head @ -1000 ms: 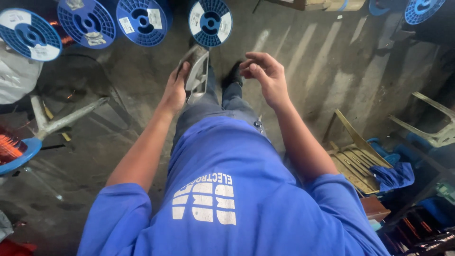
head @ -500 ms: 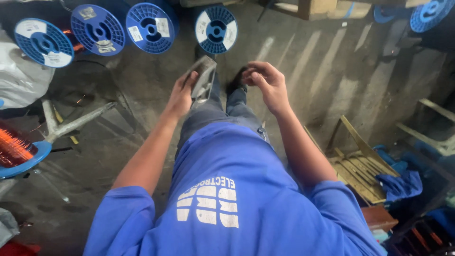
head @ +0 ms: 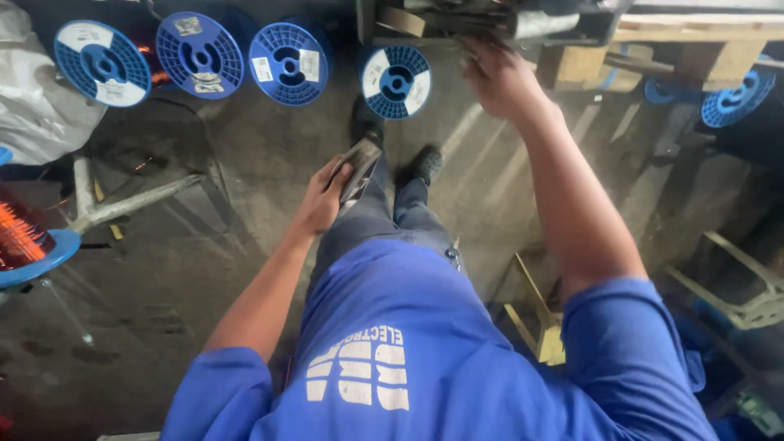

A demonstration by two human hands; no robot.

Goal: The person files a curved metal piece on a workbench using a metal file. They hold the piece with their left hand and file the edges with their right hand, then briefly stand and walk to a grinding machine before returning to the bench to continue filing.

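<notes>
The view looks down over the person's blue shirt [head: 425,359] and grey trousers [head: 384,220] to a grey concrete floor [head: 204,269]. The two hands are well apart. The left hand [head: 322,196] sits low on the left knee, its fingers curled around a flat grey metal piece [head: 358,170] that slants across the thigh; the grip is closed on that piece. The right hand [head: 498,77] is stretched far forward and up to the cluttered worktop [head: 490,20] at the far edge of the scene, with the fingers spread among the dark metal strips [head: 457,18] lying there. Whether it has actually closed on one of them cannot be told, since the fingertips are lost in the clutter.

Four blue wire spools stand in a row along the far left: one spool [head: 102,64] at the left end, a second [head: 202,55] and a third [head: 287,64] beside it, and a fourth spool [head: 397,82] just beyond the person's black shoes [head: 425,163]. A spool of bare copper wire [head: 24,241] shows at the left edge, near a grey metal stand [head: 122,204] on the floor. Another blue spool [head: 735,98] rests at the far right under pale wooden blocks [head: 588,65]. A yellowish metal frame [head: 539,327] lies by the person's right side.
</notes>
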